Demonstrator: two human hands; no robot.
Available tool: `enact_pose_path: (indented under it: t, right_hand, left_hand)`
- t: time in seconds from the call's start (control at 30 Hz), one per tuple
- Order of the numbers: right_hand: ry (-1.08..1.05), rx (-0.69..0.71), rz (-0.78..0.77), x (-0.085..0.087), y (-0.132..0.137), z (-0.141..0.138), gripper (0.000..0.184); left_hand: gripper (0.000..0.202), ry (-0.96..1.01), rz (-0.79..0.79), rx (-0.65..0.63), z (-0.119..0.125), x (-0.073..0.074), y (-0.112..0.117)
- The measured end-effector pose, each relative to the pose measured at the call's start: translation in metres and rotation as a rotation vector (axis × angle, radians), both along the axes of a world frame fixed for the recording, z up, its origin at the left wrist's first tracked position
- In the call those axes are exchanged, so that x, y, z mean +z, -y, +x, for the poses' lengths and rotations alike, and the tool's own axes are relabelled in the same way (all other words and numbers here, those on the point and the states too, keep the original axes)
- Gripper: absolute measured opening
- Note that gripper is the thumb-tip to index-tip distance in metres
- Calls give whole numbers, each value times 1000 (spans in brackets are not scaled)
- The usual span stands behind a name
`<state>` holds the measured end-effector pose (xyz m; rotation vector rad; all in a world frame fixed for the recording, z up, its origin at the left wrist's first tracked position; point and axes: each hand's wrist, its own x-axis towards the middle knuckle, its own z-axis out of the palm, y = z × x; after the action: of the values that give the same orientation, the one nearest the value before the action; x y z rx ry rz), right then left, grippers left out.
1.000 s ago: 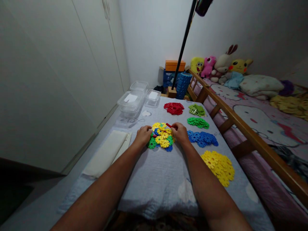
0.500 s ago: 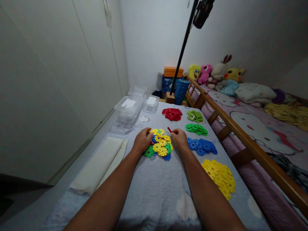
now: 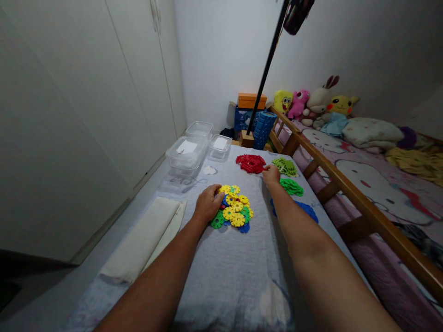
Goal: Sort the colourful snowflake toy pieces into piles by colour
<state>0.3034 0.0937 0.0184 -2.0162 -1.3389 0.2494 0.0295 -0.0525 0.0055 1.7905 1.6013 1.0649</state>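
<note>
A mixed pile of yellow, green, blue and red flower-shaped plastic pieces (image 3: 236, 210) lies on the pale blue cloth (image 3: 228, 272). My left hand (image 3: 206, 204) rests on the pile's left edge, fingers curled onto pieces there. My right hand (image 3: 271, 175) is stretched forward to the right edge of the red pile (image 3: 249, 163), fingers pinched together; the red piece seen in them earlier is now hidden. To the right lie sorted piles: light green (image 3: 285, 166), green (image 3: 292, 186) and blue (image 3: 308, 211), the blue one partly covered by my right forearm.
Clear plastic containers (image 3: 188, 152) stand at the cloth's far left. A folded white cloth (image 3: 145, 237) lies on the left. A wooden bed rail (image 3: 346, 184) runs along the right, with plush toys (image 3: 311, 99) beyond. A black pole (image 3: 266, 74) and boxes (image 3: 251, 100) stand at the back.
My right hand has left the mixed pile with a red piece pinched in it and moved forward to the red pile. My left hand has stayed on the mixed pile.
</note>
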Motion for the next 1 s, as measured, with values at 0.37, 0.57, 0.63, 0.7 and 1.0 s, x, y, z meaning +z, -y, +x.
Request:
enact_pose_path:
  t: [0.37, 0.57, 0.63, 0.7, 1.0]
  right_hand:
    - [14, 30, 21, 0, -22, 3, 28]
    - [-174, 87, 132, -5, -20, 2, 35]
    - [-238, 129, 160, -6, -16, 0, 39]
    - [-296, 156, 173, -7, -11, -3, 45]
    - [-458, 214, 183, 1, 41, -29, 34]
  left_hand:
    - [32, 21, 14, 4, 0, -1, 0]
    - [31, 32, 15, 9, 1, 0, 0]
    - [31, 33, 11, 7, 1, 0, 0]
    - [31, 35, 8, 7, 1, 1, 0]
    - [31, 65, 6, 5, 1, 0, 1]
